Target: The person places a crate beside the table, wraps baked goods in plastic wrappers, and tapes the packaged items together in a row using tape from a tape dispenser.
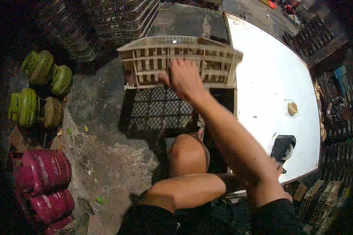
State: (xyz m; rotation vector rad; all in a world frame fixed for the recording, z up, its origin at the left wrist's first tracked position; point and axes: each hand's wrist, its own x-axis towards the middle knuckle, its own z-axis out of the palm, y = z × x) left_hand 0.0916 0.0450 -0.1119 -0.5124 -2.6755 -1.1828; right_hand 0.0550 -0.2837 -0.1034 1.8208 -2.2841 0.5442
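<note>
My right hand [185,76], blurred, reaches up to a light-coloured slatted plastic crate [220,63], with the fingers hooked on its lattice side. Beneath it a dark mesh crate [161,108] rests on the ground. Partly hidden behind my right arm, my left hand [276,167] is beside a black tape-dispenser-like tool [282,148] on the white tabletop [267,82]; its grip cannot be made out. A small round tan item [292,108] in clear wrapping sits farther up the tabletop.
Green gas cylinders [29,107] and pink gas cylinders [47,171] stand at the left. Tall crate stacks [120,19] rise at the upper left. More crates [320,196] are at the lower right. My bent knees [189,152] are near the table's left edge.
</note>
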